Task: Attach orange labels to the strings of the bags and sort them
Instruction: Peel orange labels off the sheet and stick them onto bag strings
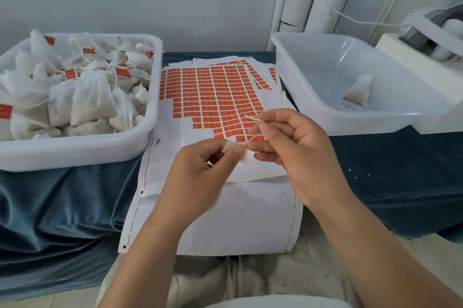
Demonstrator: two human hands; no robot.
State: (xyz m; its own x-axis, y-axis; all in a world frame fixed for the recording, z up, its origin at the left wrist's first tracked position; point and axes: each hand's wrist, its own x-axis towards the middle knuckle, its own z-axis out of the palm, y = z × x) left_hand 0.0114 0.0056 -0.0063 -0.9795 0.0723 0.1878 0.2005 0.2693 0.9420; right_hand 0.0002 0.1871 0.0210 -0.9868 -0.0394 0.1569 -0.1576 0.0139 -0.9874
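While both hands work over the sticker sheet, status goes like this:

left hand [200,170]: fingers pinched on a small white piece, likely a label [231,148] seen from its back; orange face not visible, so can't confirm.
right hand [288,142]: fingers pinched on a thin string [253,120], which runs down toward the left fingertips.
bag on that string: not visible; a white corner shows between the hands, can't tell if it is bag or label.
step: judging by the pose, folding a label onto the string end, not yet pressed shut.
sheet [213,97]: on the desk between the bins; many orange labels left, lower-left rows and bottom strip already peeled off.
left bin [75,147]: heaped with white bags [87,97]; several show orange tags, so this reads as the finished pile.
right bin [313,112]: nearly empty, one bag [358,89] on its floor, no orange tag visible on it.
progress: looks far along, if the right bin is the untagged supply. Most bags sorted left, one in hand, one waiting.
left to do: close this label, drop the bag in the left bin, then take the last one.
risk: label sticking to fingertips or closing crooked off the string.
cloth [62,202]: blue, covers the desk under both bins.
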